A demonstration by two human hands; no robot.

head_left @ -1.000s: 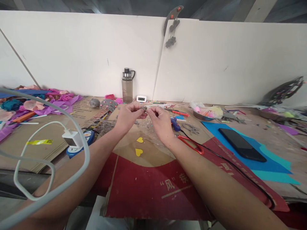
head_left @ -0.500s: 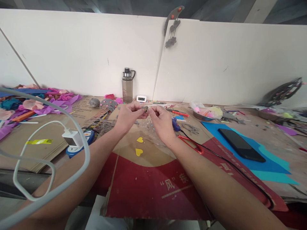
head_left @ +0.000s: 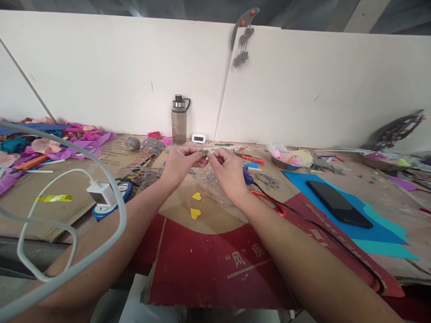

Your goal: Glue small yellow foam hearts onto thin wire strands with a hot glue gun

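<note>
Over the far part of the cardboard sheet, my two hands meet fingertip to fingertip. My left hand is closed in a pinch on a tiny greyish-yellow piece, too small to name. My right hand is also pinched, its thumb and forefinger touching or almost touching the same piece; fingers cover most of it. Two yellow paper hearts, the upper heart and the lower heart, lie on the cardboard below my hands. Just right of my right hand is a blue glue gun, partly hidden.
A bottle and a small digital clock stand by the white wall. Right lies a phone on blue sheets. Red-handled scissors sit beside my right wrist. A white charger cable loops across the left foreground.
Both hands stay in nearly the same place. The piece between the fingertips looks slightly turned, with more yellow showing. Nothing else has visibly moved.
</note>
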